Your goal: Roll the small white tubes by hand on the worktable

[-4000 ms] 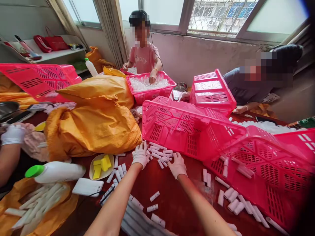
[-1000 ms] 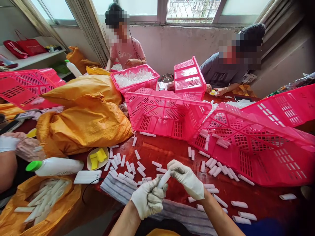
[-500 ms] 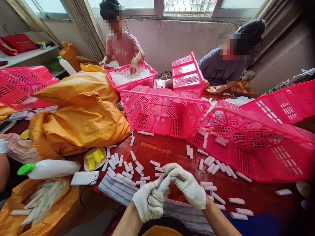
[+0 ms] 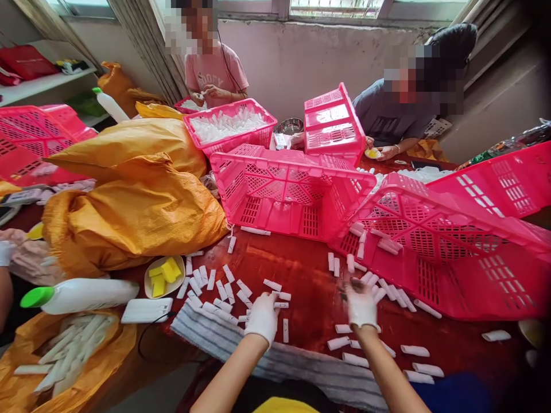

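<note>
My left hand [image 4: 262,319], in a white glove, reaches over short white tubes with dark marks. Its fingers stretch forward, tips at a marked tube [image 4: 282,296]; they are partly hidden behind the back of the hand. My gloved right hand [image 4: 360,304] is above the table at the right, its fingers smeared by motion. Just beyond its fingertips a white tube [image 4: 350,263] points away from me; whether they touch it is unclear. A single marked tube [image 4: 285,331] lies between my hands. More white tubes [image 4: 355,359] lie near my right wrist.
Pink baskets [image 4: 275,215] lie tipped on the red table [image 4: 258,258]. At the left are an orange sack [image 4: 138,212], a white bottle [image 4: 90,295], a dish of yellow pieces [image 4: 148,281] and a white power bank [image 4: 146,310]. A striped towel [image 4: 215,332] borders the front. Two people sit opposite.
My hands have parted from the tube they held together; the left moved left, the right moved right and forward. A marked tube now lies between them. The person in pink withdrew a hand from the basket.
</note>
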A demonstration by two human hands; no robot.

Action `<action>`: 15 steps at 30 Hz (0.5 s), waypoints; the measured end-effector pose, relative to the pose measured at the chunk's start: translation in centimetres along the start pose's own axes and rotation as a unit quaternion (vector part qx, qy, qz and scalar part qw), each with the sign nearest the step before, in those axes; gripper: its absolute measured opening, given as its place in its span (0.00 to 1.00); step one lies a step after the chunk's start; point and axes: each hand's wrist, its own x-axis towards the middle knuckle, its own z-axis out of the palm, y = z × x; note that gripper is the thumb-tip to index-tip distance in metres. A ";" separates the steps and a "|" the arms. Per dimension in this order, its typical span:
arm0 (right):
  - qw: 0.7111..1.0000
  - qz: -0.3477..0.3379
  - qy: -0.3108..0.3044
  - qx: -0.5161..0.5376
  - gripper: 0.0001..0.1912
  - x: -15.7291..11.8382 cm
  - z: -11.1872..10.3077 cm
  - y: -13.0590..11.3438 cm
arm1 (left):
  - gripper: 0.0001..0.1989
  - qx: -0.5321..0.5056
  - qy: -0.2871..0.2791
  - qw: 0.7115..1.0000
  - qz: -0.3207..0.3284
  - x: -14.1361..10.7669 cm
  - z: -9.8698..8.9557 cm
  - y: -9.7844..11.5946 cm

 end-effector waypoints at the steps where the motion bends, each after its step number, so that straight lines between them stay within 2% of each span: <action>1: 0.999 0.000 -0.029 -0.035 0.22 -0.1 1.0 0.9 | 0.13 0.017 -0.002 1.000 0.009 1.2 0.3 0.0; 5: 0.965 -0.023 -0.171 -0.200 0.08 -2.6 5.9 3.4 | 0.10 0.029 -0.022 0.999 0.025 5.0 2.2 0.8; 8: 0.919 -0.041 -0.237 -0.312 0.03 -4.2 7.6 4.0 | 0.10 -0.021 -0.012 0.999 0.025 5.8 2.4 0.6; 12: 0.854 -0.079 -0.324 -0.399 0.07 -5.8 8.0 3.8 | 0.19 -0.136 0.061 0.989 0.004 4.3 -0.2 -1.7; 15: 0.818 -0.114 -0.380 -0.416 0.08 -6.7 8.7 3.7 | 0.21 -0.252 0.096 0.962 -0.049 2.1 -2.7 -3.7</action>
